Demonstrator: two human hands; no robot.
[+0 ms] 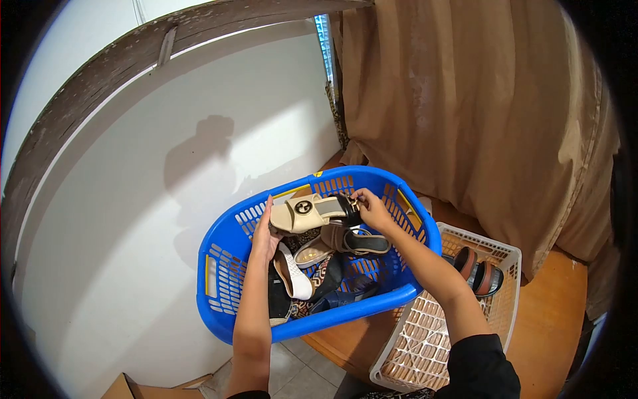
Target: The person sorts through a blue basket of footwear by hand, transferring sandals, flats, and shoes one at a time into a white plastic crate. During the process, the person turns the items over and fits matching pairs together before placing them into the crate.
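A beige sandal with a round dark emblem on its band is held over the blue laundry basket. My left hand grips the sandal along its left end, the fingers partly hidden behind it. At the other end, my right hand is closed with fingertips pinched on the dark strap part near a small gold-coloured piece. Beneath them in the basket lie a white wedge shoe, a grey strappy sandal, dark blue footwear and other shoes, partly overlapping.
To the right, a white plastic basket holds brown-strapped sandals. Both baskets rest on a wooden table. A brown curtain hangs behind, a white wall stands left, and a cardboard box is at the bottom left.
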